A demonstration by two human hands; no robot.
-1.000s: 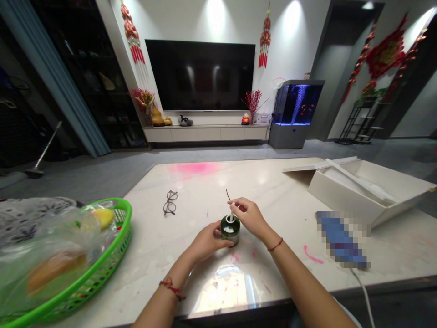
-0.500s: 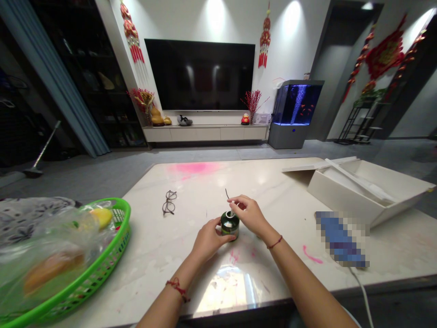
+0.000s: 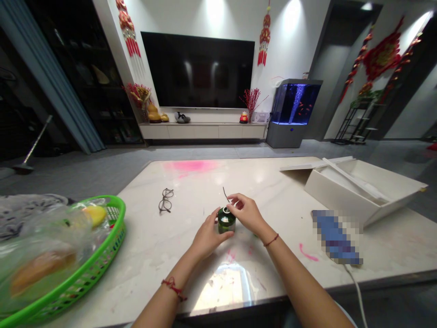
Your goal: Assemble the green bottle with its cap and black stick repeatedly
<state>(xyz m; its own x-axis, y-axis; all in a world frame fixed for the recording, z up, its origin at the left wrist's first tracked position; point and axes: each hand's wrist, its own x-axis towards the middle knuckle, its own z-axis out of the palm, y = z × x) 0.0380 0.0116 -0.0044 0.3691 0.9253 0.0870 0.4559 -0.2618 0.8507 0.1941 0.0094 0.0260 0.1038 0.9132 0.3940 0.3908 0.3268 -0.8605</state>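
Observation:
A small dark green glass bottle [image 3: 226, 222] with a pale ring round its mouth stands on the white table. My left hand [image 3: 209, 233] is wrapped round its left side, the thumb across the front. Fingers of my right hand [image 3: 246, 210] are pinched together at the bottle's mouth, on its right edge; what they hold, if anything, is hidden. Just beyond those fingertips a thin dark curved strip [image 3: 226, 194] sticks up or lies on the table; I cannot tell which.
Eyeglasses [image 3: 166, 200] lie left of the bottle. A green plastic basket [image 3: 116, 214] with bagged items fills the left. To the right are an open white box [image 3: 341, 200] and a blurred-out blue device [image 3: 336, 239] with a white cable [image 3: 358, 291]. Pink stains mark the tabletop [image 3: 266, 177].
My right fingers, which were just above the bottle's mouth with something small and white, have come down to its rim. My left hand keeps its hold. The whole view has shifted slightly.

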